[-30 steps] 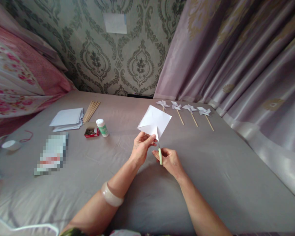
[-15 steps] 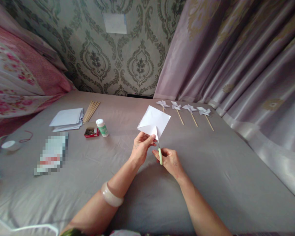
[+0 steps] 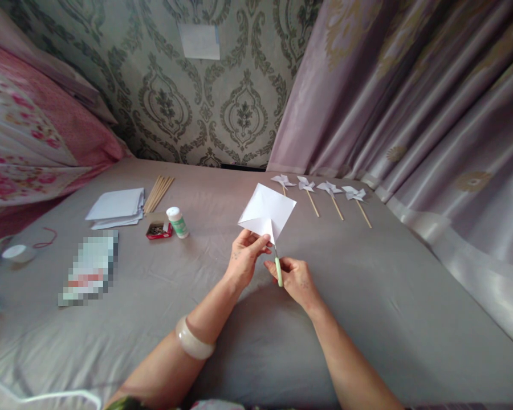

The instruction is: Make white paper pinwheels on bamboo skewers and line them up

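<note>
My left hand (image 3: 247, 253) pinches the lower left edge of a square sheet of white paper (image 3: 268, 206), its thumb on top. The sheet is turned like a diamond, and a flap stands up at its lower corner. In my right hand (image 3: 297, 278) is a pair of scissors (image 3: 279, 271) with light green handles. The fingers are closed around the handles. The blades point up at the paper's lower corner; most of their length is hidden behind the paper and the left thumb.
Several paper pinwheels (image 3: 330, 188) on sticks lie at the back right. On the left are folded white paper (image 3: 116, 206), wooden sticks (image 3: 159, 193), a small red box (image 3: 158, 230) of metal bits, a white-green bottle (image 3: 178, 222), a blurred packet (image 3: 90, 267) and a white cable (image 3: 47, 394).
Almost nothing differs. The scissors' handles have tilted very slightly to the left, while both hands and the paper stay in nearly the same place.
</note>
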`<control>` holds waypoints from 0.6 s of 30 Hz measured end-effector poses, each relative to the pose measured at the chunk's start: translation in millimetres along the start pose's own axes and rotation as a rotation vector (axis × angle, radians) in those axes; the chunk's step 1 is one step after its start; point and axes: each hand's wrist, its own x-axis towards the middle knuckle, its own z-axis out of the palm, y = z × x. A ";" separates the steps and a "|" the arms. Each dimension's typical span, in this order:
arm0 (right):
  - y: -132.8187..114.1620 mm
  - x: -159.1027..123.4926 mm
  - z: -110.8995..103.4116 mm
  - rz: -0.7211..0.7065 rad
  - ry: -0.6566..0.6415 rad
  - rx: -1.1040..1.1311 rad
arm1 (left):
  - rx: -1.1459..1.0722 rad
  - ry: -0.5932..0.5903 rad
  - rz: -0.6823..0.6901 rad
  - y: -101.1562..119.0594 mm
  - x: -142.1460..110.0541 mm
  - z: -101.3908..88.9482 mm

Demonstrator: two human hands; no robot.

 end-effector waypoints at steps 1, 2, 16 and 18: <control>0.1 -0.1 -0.2 0.000 -0.017 0.012 | 0.002 0.000 0.001 0.1 0.3 -0.3; 0.1 -0.4 -0.6 -0.002 -0.042 0.023 | 0.003 0.001 0.003 0.3 0.9 -0.8; 5.7 10.4 -29.9 -0.097 0.368 0.213 | -0.004 0.052 -0.004 3.2 12.3 -13.6; 10.2 13.9 -31.2 -0.101 0.457 0.266 | 0.003 0.053 -0.008 2.9 12.2 -13.5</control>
